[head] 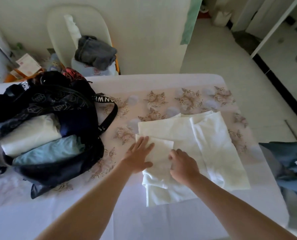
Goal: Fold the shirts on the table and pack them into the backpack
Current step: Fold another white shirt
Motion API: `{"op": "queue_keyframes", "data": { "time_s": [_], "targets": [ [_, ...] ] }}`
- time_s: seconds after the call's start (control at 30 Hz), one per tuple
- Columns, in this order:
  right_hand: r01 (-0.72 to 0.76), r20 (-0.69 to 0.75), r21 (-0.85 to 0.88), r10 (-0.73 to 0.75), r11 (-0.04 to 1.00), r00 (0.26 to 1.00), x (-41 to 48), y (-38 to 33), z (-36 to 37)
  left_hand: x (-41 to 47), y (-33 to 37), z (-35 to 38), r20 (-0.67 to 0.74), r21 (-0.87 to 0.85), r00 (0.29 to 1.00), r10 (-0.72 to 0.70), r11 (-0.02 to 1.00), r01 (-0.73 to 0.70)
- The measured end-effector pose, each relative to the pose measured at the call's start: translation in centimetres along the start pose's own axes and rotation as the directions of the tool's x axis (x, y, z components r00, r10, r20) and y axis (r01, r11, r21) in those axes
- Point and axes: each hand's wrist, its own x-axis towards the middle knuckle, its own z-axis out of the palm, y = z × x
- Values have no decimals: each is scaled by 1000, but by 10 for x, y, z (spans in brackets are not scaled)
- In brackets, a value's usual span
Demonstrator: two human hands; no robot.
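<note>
The soft, limp white fabric shirt [184, 135] lies half-folded under both hands, left hand [139, 154] flat with fingers spread on its flap, right hand [183, 166] just beside pinching the cloth; light and floppy, it likely wants lifting by its folded edges.

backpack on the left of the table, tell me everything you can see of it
The backpack is black, of a smooth synthetic-looking fabric printed with pale hexagon outlines, and lies slumped on the tablecloth at the table's left side. Its opening gapes toward the camera, showing a folded white shirt above a folded light blue shirt packed inside. A black strap with white lettering loops out to its right onto the cloth. The left hand and right hand are off it, on an unpacked white shirt.
</note>
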Motion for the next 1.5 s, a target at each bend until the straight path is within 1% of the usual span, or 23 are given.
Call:
{"op": "queue_keyframes", "data": {
  "time_s": [0.07, 0.1, 0.17, 0.27, 0.33, 0.37, 0.43, 0.5, 0.57, 0.67, 0.7, 0.73, 0.77, 0.83, 0.9, 1.0, 1.1, 1.13, 1.2, 1.27, 1.3, 1.37, 1.5],
  "targets": [
    [259, -32, -86, -262, 962, 964, 8, 2, 6, -5, 1, 2, -137, -112, 989, -49, 993, 34],
    [352, -38, -95, -357, 931, 933, 14, 2, 7, -8, 3, 2, -226, -193, 968, -114, 979, 70],
    [405, 18, -111, -406, 907, 914, 24, -2, 4, -15, 5, 2, -333, -268, 913, -234, 952, 146],
    [341, 105, -236, -325, 910, 940, 42, -18, -9, -27, 4, 9, -246, -288, 931, -271, 937, 196],
    [306, 67, -315, -300, 898, 951, 57, -32, -17, -33, 2, 15, -227, -333, 922, -313, 915, 228],
    [309, 49, -326, -311, 893, 949, 64, -40, -21, -37, 1, 16, -246, -387, 905, -347, 891, 236],
    [391, 43, -321, -400, 862, 916, 80, -58, -26, -45, 0, 13, -233, -528, 876, -423, 811, 252],
    [531, 92, -338, -534, 777, 841, 94, -77, -31, -51, -1, 11, -194, -568, 880, -433, 781, 260],
    [633, 195, -430, -618, 644, 761, 108, -94, -36, -57, -4, 13, -155, -557, 894, -420, 785, 272],
    [685, 364, -601, -623, 411, 693, 125, -109, -43, -65, -3, 13, 27, -600, 914, -406, 724, 339],
    [682, 398, -614, -590, 398, 703, 130, -112, -45, -65, -2, 15, 98, -644, 918, -384, 679, 353],
    [672, 407, -614, -562, 415, 720, 135, -112, -47, -66, 0, 16, 151, -689, 923, -354, 632, 355],
    [655, 390, -587, -542, 476, 744, 139, -113, -50, -66, 2, 18, 184, -723, 931, -316, 599, 346],
    [623, 367, -527, -506, 578, 780, 142, -114, -56, -67, 5, 24, 214, -748, 946, -244, 582, 319],
    [591, 305, -564, -519, 577, 798, 143, -112, -60, -69, 4, 28, 239, -733, 939, -245, 589, 340],
    [540, 237, -649, -532, 536, 813, 141, -108, -58, -78, -6, 33, 301, -765, 916, -264, 507, 397],
    [529, 243, -626, -501, 573, 831, 139, -108, -44, -86, -13, 31, 371, -760, 901, -225, 483, 434],
    [545, 262, -589, -497, 597, 827, 138, -108, -40, -85, -14, 30, 369, -761, 899, -235, 479, 437],
    [576, 278, -527, -513, 625, 812, 135, -107, -36, -80, -12, 24, 282, -783, 909, -309, 473, 403],
    [567, 237, -508, -527, 649, 816, 129, -106, -43, -73, -7, 17, 192, -794, 916, -353, 492, 356],
    [559, 206, -496, -535, 664, 819, 126, -103, -50, -71, -4, 12, 191, -778, 925, -329, 523, 347],
    [530, 148, -439, -523, 726, 839, 118, -90, -68, -66, 6, 1, 215, -727, 946, -244, 607, 322],
    [459, 63, -275, -460, 845, 886, 100, -34, -103, -48, 45, -44, 279, -682, 957, -83, 684, 258]
  ]
}}
